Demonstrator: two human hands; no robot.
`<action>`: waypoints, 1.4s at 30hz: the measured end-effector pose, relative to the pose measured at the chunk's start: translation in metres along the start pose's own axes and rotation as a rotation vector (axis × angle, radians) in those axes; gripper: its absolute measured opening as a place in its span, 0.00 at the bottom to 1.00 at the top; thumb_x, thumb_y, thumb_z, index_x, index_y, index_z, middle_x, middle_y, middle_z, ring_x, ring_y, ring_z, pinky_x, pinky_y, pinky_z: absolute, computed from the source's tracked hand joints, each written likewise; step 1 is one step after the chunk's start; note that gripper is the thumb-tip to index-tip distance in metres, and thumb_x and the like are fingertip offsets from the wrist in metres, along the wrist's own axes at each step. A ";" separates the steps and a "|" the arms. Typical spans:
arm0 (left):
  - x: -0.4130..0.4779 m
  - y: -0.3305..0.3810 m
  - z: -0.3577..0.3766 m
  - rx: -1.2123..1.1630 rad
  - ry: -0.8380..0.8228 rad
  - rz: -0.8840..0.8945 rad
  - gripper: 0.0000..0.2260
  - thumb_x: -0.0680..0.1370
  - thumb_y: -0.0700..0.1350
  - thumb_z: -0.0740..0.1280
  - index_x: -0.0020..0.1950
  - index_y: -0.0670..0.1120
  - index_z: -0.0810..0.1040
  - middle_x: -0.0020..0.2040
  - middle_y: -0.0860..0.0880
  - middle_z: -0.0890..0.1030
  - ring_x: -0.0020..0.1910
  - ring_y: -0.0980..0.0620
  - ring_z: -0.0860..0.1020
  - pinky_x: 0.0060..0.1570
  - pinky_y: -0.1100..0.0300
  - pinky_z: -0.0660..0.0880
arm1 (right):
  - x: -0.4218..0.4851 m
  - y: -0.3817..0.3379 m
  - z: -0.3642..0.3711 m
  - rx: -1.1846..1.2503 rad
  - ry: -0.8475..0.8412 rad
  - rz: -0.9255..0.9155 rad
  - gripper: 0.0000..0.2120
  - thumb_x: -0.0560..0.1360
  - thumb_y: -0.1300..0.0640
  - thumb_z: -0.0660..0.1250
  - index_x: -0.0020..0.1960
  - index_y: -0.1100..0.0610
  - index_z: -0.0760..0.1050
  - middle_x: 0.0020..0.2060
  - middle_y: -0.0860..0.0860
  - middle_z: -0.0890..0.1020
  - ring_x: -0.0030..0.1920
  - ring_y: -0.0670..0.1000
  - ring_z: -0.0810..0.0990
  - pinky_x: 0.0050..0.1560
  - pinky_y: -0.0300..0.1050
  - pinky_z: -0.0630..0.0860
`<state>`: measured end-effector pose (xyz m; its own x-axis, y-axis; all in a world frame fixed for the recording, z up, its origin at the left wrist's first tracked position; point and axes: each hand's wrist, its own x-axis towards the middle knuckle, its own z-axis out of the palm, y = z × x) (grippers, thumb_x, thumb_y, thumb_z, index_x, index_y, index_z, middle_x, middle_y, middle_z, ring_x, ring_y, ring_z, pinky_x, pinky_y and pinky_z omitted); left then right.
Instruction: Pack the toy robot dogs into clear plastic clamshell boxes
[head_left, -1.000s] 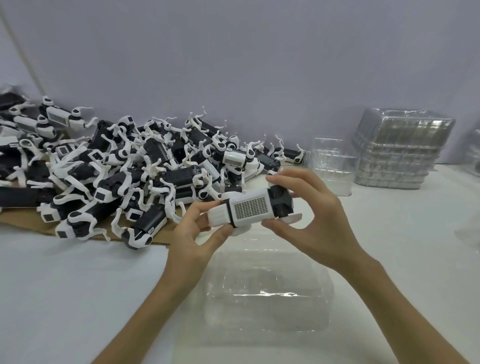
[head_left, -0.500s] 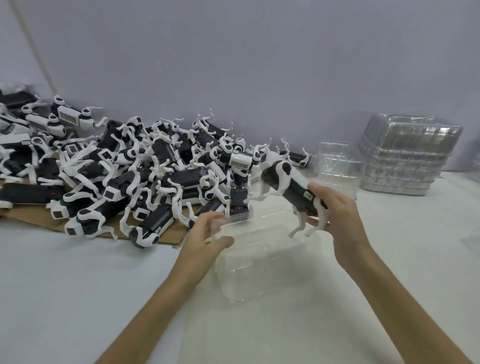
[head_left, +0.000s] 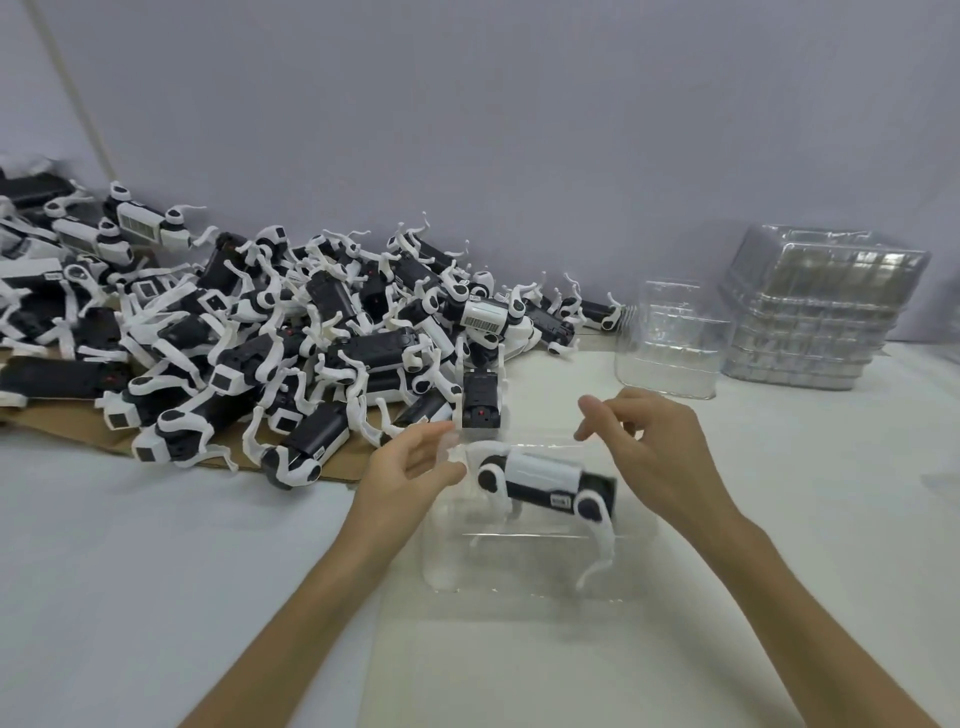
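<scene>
On the white table (head_left: 156, 571), lower centre, the toy robot dog (head_left: 545, 478) lies left-to-right in the clamshell box (head_left: 441, 566), between the hands. The left hand (head_left: 410, 467) pinches the box's left rim; the right hand (head_left: 654, 447) hovers empty over the dog's right end.

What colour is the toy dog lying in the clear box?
Black and white: the toy dog has a white back, white legs and black joints. Head view.

White table (head_left: 156, 571): cardboard sheet (head_left: 67, 422), open clamshell (head_left: 467, 569), clamshell stack (head_left: 810, 322).

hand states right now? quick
Left hand: pinches the rim of the clamshell box.
Right hand: open, holds nothing, above the toy robot dog.
</scene>
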<state>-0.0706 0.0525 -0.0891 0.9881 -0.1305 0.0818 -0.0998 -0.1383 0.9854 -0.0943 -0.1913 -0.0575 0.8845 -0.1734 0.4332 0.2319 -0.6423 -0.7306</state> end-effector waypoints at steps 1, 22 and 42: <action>0.000 0.000 0.000 0.005 -0.008 0.003 0.18 0.76 0.37 0.72 0.63 0.54 0.79 0.59 0.61 0.81 0.58 0.68 0.78 0.63 0.64 0.73 | 0.000 -0.002 -0.003 0.011 -0.042 -0.030 0.15 0.79 0.43 0.66 0.38 0.45 0.84 0.37 0.42 0.80 0.40 0.44 0.76 0.41 0.37 0.68; 0.000 -0.005 0.000 0.027 0.004 0.060 0.15 0.77 0.44 0.73 0.61 0.57 0.81 0.60 0.55 0.80 0.52 0.66 0.81 0.49 0.71 0.75 | -0.010 -0.011 -0.002 0.089 -0.349 -0.116 0.11 0.70 0.54 0.71 0.52 0.44 0.82 0.47 0.38 0.85 0.49 0.45 0.84 0.51 0.40 0.78; 0.006 -0.005 -0.004 0.022 -0.080 0.087 0.10 0.81 0.39 0.67 0.55 0.52 0.84 0.53 0.57 0.86 0.54 0.60 0.82 0.56 0.62 0.73 | -0.005 -0.006 -0.001 -0.170 -0.466 -0.221 0.14 0.76 0.53 0.73 0.61 0.46 0.79 0.54 0.38 0.78 0.58 0.40 0.71 0.57 0.34 0.67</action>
<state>-0.0640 0.0561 -0.0934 0.9632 -0.2205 0.1535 -0.1878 -0.1440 0.9716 -0.1006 -0.1871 -0.0544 0.9169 0.3038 0.2587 0.3979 -0.7447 -0.5358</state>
